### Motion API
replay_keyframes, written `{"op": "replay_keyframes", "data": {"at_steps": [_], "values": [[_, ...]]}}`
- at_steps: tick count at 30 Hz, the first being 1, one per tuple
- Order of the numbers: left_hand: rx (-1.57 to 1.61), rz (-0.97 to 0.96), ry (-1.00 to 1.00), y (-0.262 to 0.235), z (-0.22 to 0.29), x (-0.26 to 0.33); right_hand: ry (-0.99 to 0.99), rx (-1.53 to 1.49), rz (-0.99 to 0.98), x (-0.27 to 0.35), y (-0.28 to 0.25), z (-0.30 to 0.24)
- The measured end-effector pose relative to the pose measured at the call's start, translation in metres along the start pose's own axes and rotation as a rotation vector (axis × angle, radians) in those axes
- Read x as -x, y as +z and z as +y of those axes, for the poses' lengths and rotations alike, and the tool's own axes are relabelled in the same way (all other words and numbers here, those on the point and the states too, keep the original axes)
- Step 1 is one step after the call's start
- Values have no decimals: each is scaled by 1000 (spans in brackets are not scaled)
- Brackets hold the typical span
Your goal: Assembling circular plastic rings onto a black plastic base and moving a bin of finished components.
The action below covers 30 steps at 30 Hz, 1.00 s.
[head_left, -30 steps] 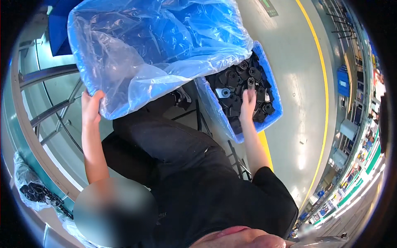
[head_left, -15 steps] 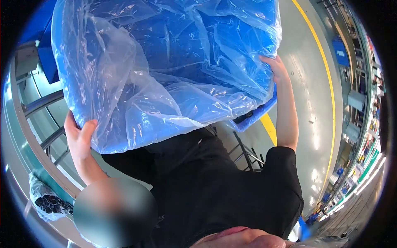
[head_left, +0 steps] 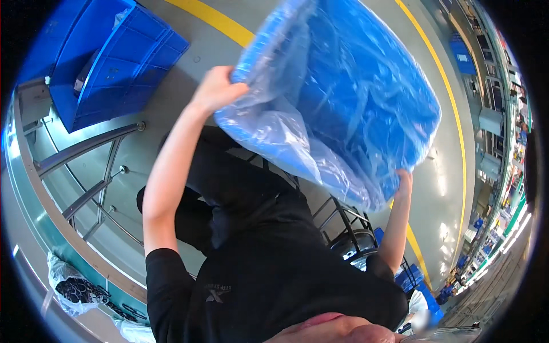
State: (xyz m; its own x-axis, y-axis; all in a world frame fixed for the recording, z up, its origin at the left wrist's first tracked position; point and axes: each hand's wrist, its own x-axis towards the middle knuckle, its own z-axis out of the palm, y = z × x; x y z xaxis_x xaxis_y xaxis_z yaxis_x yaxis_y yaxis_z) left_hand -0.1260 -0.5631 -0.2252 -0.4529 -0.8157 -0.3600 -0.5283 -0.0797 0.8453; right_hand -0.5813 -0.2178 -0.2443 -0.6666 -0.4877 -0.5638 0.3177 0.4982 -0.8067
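Head view | blue crate (head_left: pixel 366 97) wrapped in clear plastic liner (head_left: pixel 274 134), now tipped higher than a second ago, contents no longer visible | left hand (head_left: pixel 214 88) clamped on crate's near-left edge | right hand (head_left: pixel 404 184) clasping its lower right edge | stacked blue bins (head_left: pixel 114 63) on floor, upper left.

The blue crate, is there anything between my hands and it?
Yes. A clear plastic bag wraps the blue crate, so the left hand and right hand grip it through the film, not the bare plastic.
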Motion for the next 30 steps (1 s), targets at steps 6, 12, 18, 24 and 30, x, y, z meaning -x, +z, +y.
{"op": "replay_keyframes", "data": {"at_steps": [6,12,18,24,30], "values": [[-138,-97,19,61,-22,-41,51,-60,185,31,-31,59],[-236,-87,49,82,-21,-39,126,61,257,31,-41,69],[-182,-108,18,78,-26,-35,200,74,267,16,-64,77],[-226,-90,-3,54,-27,-48,143,98,248,18,-33,66],[-243,-95,26,43,-22,-59,201,31,225,25,-14,69]]}}
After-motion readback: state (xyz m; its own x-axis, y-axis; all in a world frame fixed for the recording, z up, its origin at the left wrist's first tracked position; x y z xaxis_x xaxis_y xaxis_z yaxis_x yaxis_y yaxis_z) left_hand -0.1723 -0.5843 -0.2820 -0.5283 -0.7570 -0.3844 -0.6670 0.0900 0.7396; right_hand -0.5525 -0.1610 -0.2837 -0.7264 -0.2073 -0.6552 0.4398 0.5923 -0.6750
